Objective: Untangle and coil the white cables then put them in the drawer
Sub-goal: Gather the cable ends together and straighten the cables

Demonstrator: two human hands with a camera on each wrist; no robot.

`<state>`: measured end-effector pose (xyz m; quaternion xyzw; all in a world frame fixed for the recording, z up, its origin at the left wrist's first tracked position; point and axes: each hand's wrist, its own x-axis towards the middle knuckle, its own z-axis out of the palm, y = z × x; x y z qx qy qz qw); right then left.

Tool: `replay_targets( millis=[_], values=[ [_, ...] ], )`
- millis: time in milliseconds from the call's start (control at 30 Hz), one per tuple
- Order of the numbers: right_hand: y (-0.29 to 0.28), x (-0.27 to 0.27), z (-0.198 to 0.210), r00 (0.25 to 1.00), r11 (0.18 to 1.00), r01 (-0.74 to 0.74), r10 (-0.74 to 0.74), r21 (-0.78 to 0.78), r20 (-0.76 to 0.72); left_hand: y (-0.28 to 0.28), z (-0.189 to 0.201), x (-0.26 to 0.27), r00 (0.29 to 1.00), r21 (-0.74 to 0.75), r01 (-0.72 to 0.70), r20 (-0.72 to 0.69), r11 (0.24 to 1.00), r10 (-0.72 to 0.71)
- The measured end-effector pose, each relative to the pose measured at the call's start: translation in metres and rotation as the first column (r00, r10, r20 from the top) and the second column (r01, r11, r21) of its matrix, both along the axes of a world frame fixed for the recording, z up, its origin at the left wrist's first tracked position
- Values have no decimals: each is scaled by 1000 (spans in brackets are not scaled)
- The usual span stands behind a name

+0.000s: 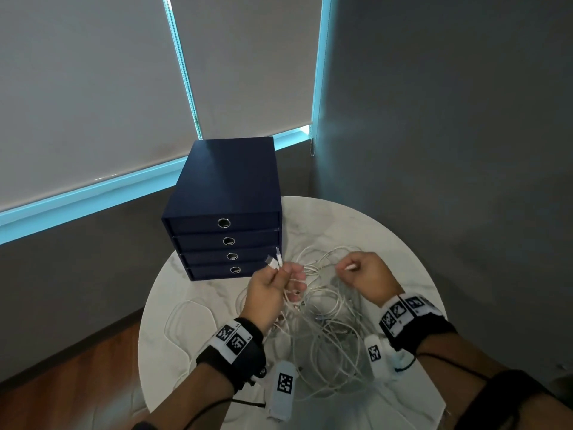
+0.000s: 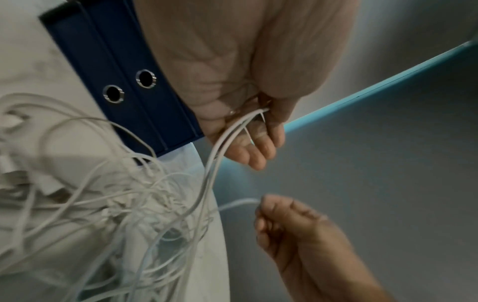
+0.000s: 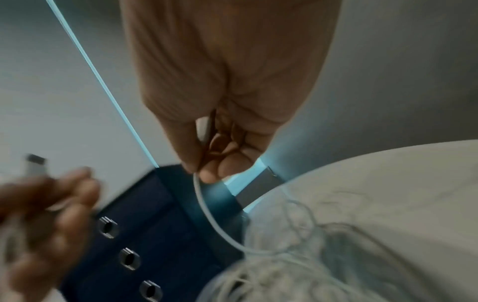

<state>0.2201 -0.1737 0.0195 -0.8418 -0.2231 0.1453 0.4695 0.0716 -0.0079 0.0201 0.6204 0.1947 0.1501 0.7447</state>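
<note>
Left hand (image 3: 44, 206) was motion-blurred in right wrist view; cable tangle (image 3: 279, 273) smeared, individual white cables untraceable.

Both forearms are bare, each strapped just behind the hand with a black wrist band (image 1: 245, 342) carrying white tiles printed with black-and-white square markers. Below each band sits a small white camera pod, the left wrist pod (image 1: 283, 389) and the right wrist pod (image 1: 376, 355), each with its own square marker. Thin black cords run back along both arms from the bands. The right wrist band (image 1: 412, 318) shows more tiles in a row.
</note>
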Motion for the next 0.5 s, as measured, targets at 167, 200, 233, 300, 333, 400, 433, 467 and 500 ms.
replay_targets(
  millis=[167,200,233,300,333,400,433,467,500],
  values=[
    [27,-29,64,966,941,-150,205,303,-158,-8,32,15,992,92,49,108,995,-59],
    [30,-32,70,964,933,-154,215,325,-159,-9,33,16,991,90,56,114,994,-66],
    [32,-34,77,964,925,-150,216,350,-158,-10,34,17,992,92,51,113,994,-61],
    [34,-34,84,972,908,-106,181,404,-151,-9,29,17,995,114,29,96,993,-40],
    [34,-31,87,979,899,-72,147,432,-144,-9,26,15,995,127,33,92,991,-44],
    [32,-23,94,987,875,12,68,485,-147,-7,18,11,992,126,71,93,989,-83],
    [30,-18,99,989,857,51,29,512,-147,-5,15,7,991,122,90,90,988,-101],
    [27,-12,104,990,836,86,-12,542,-138,-3,11,5,990,122,101,81,987,-112],
    [23,-6,111,989,809,124,-57,575,-134,0,9,2,991,126,110,64,986,-118]
  ],
)
